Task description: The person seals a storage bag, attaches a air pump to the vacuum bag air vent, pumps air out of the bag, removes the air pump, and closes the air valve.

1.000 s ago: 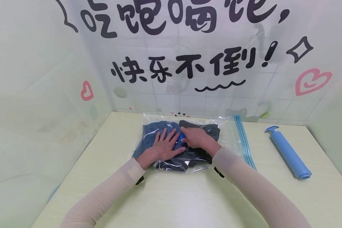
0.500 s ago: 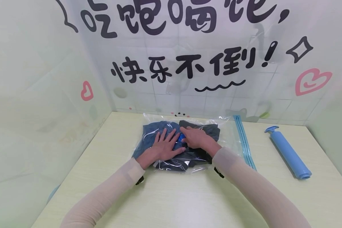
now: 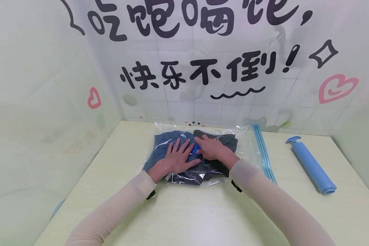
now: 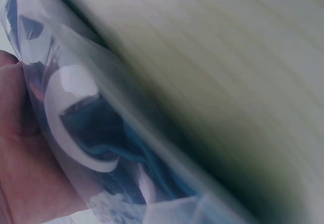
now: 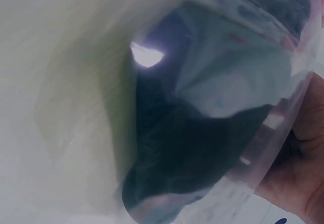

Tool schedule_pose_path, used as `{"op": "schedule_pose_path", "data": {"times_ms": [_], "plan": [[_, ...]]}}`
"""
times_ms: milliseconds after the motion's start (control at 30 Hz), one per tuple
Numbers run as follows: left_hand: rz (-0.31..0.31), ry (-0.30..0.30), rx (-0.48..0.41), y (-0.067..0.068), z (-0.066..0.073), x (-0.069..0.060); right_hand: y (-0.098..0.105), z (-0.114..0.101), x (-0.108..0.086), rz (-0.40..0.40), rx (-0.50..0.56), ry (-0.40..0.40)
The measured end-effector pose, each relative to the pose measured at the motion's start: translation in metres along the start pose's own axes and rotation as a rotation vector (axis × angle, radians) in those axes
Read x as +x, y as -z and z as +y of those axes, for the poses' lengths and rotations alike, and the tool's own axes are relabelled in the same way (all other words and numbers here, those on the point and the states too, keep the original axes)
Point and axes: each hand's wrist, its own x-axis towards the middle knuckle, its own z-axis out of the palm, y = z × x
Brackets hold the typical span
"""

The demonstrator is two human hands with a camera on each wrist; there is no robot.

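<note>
Blue pump (image 3: 313, 166) lies right of bag (image 3: 247, 147); right hand (image 3: 211, 148) partly hides cap (image 3: 196, 148)

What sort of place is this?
Perhaps a small booth for tabletop work: pale walls enclose a table on three sides, big lettering covers the back, and a bag of clothes lies beside a pump.

Behind the pale, wood-grained desk (image 3: 184, 212) rises a whitish backdrop (image 3: 178, 111) bearing bold black Chinese characters (image 3: 205, 72), a wavy line (image 3: 237, 93), a four-pointed star outline (image 3: 323, 54) and pink hearts (image 3: 338, 90).
</note>
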Motion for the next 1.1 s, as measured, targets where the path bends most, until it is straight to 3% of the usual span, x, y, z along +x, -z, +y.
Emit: {"op": "schedule_pose_path", "data": {"times_ms": [1100], "plan": [[0.018,-0.002,0.000,-0.0013,0.0004,0.0006,-0.0006,0.0028,-0.0051,0.060,-0.019,0.094]]}}
